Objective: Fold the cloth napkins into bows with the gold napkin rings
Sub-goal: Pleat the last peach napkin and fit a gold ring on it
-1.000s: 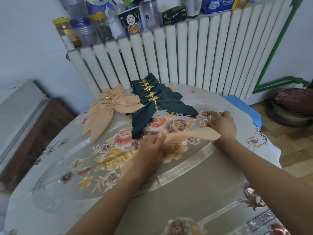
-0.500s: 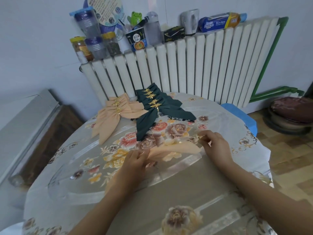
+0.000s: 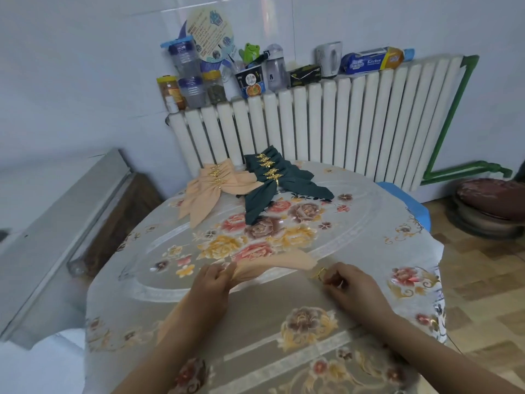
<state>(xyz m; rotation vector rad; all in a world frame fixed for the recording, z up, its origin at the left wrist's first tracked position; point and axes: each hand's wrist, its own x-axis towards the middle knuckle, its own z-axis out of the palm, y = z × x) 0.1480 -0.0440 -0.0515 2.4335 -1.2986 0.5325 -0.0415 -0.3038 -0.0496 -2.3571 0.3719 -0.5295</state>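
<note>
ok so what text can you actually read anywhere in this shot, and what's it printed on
"Kitchen" on the blue and yellow roll pack lying on top of the radiator.
The smaller print on that pack is too blurred to read.
Round printed fan: text too small to read.
Instant noodle cup: label too blurred to read.
The jars show no readable labels.

Pale tiled wall [image 3: 85, 66], white radiator [image 3: 326, 129] with cluttered top, green pipe [image 3: 454, 118], wood-pattern floor [image 3: 483, 280], floral-clothed table [image 3: 284, 322].
</note>
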